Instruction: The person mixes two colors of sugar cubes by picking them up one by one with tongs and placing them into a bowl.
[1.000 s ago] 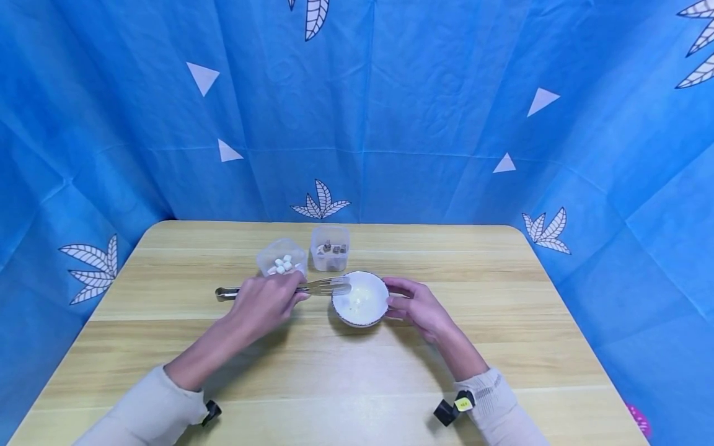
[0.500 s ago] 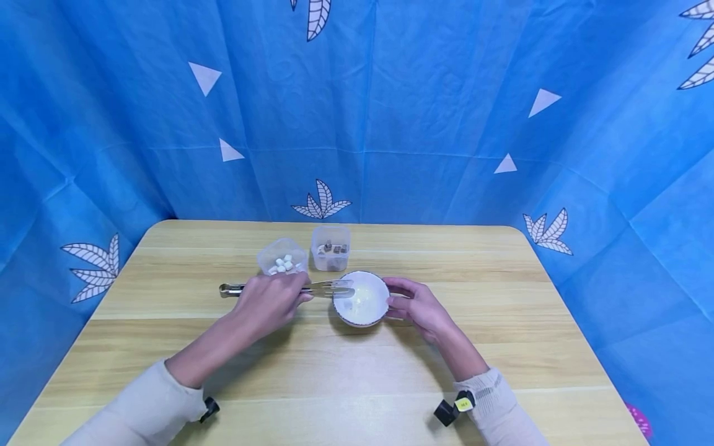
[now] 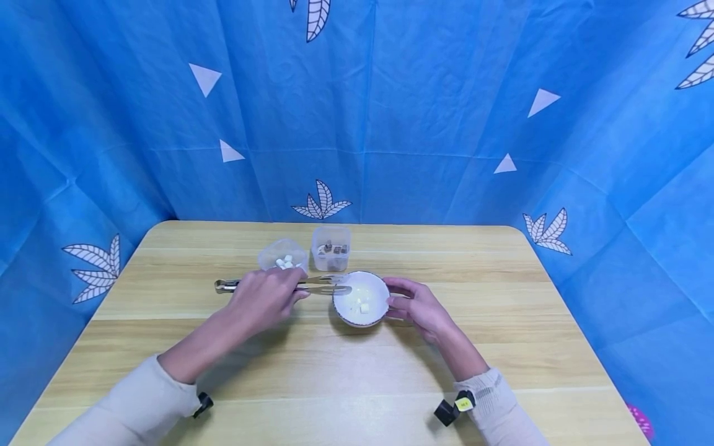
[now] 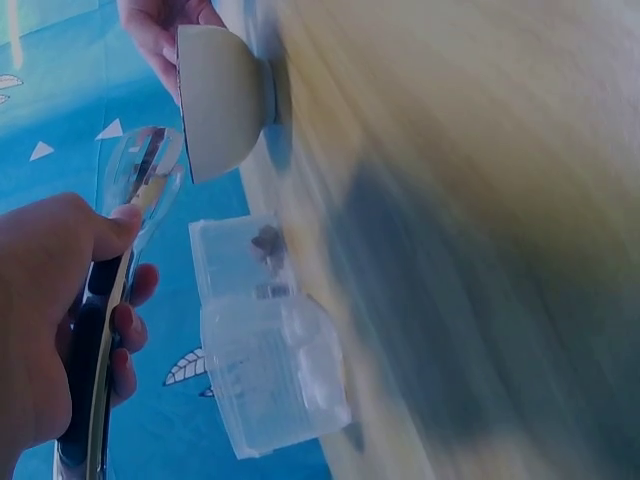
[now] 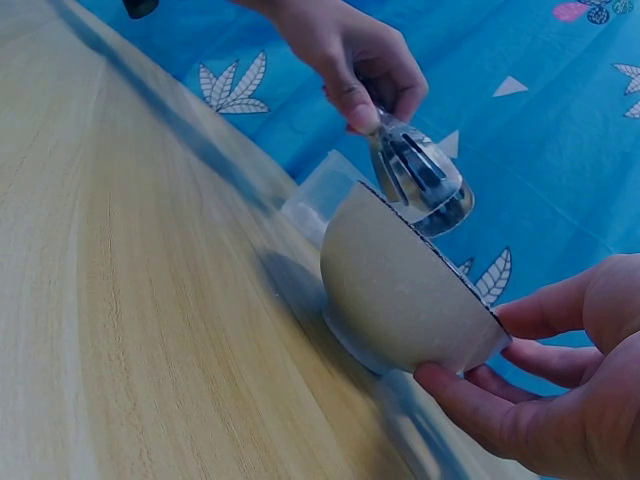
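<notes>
White porcelain, by the look of it: a small dark-rimmed bowl [image 3: 372, 290] stands upright on the pale wooden desk [image 3: 357, 378], before a blue printed curtain [image 3: 357, 118], with a person's hands at work on either side of it. The right hand [image 3: 419, 307] holds the bowl at its side, thumb near the rim and fingers around the wall. The left hand [image 3: 266, 300] grips metal tongs [image 3: 323, 290], their prongs parted over the bowl's near-left rim, nothing visible between them.

One white cube [image 3: 364, 308] lies at the bottom of the bowl, apart from the prongs; whether smaller bits lie beside it is too faint to tell. Behind the left hand, a clear tub [image 3: 273, 252] holds a handful of white pieces [image 3: 287, 258]. A second tub [image 3: 330, 265], just behind the bowl, holds brown pieces [image 3: 328, 246]; none shows in the bowl.

The transfer appears barely begun: at least one cube delivered, most white pieces remaining in their tub, the brown ones seemingly untouched.
</notes>
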Tool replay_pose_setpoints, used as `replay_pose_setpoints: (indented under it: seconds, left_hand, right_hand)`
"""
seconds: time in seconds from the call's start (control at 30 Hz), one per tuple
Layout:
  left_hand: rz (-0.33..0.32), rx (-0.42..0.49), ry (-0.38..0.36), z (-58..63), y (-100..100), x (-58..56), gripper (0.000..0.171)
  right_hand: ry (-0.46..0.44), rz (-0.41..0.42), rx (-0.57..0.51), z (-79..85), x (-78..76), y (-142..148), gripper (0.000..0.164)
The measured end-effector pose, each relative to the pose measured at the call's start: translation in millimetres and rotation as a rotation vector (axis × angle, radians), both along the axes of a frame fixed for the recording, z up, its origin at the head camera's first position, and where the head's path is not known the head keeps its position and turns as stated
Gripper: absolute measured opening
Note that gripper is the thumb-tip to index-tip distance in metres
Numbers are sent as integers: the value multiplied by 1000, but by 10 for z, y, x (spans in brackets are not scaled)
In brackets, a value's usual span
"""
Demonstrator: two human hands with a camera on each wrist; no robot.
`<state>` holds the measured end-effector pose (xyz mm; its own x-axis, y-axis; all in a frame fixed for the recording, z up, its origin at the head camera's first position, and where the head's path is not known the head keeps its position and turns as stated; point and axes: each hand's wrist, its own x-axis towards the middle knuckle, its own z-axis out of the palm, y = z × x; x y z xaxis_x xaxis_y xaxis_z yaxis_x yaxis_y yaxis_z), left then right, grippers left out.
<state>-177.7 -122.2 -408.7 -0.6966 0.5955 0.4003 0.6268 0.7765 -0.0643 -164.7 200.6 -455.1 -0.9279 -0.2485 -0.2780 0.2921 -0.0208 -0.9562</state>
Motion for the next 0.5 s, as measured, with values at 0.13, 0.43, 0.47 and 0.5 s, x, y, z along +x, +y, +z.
replay_pose_setpoints:
  seconds: [0.13, 0.43, 0.47, 0.5]
  left_hand:
    - [-7, -11, 15, 29, -35, -25, 28]
    - [5, -18, 23, 100, -165, -103, 25]
    - [10, -15, 20, 104, -183, -112, 25]
    - [13, -11, 16, 108, -200, -121, 24]
  right_hand:
    - [2, 0, 0, 4, -3, 1, 53]
    - [1, 0, 2, 1, 5, 5, 53]
    - [1, 1, 2, 0, 6, 3, 53]
    - [2, 3, 2, -1, 8, 2, 53]
